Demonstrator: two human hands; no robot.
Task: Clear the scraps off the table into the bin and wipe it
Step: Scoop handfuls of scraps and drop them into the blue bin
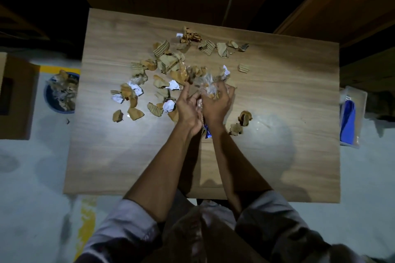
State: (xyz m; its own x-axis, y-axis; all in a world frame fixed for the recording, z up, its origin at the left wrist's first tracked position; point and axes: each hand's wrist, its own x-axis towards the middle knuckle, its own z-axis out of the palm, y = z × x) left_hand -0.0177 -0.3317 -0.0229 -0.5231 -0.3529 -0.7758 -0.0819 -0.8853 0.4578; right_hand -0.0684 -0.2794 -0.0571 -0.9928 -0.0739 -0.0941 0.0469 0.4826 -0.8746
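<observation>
Midway through the gathering step, judging by the spread; no wiping yet. Working above a pale wood-grain tabletop [277, 156], with left hand [187, 111] and right hand [217, 104] pressed side by side, fingers [227, 93] curled and clamped on a bundle of crinkly clear plastic and torn cardboard [206, 85], plus a glossy blue wrapper [207, 131] trailing at the wrists. Leaves most of the scraps of ridged brown corrugated cardboard and crumpled white paper [166, 64] strewn across the middle and far tabletop. Calls next, probably, for a firm lift and carry left to the round blue bin [47, 100] on the floor, already part filled. Likely saves the blue cloth [348, 121] in the clear plastic box [361, 102], right, for wiping.
</observation>
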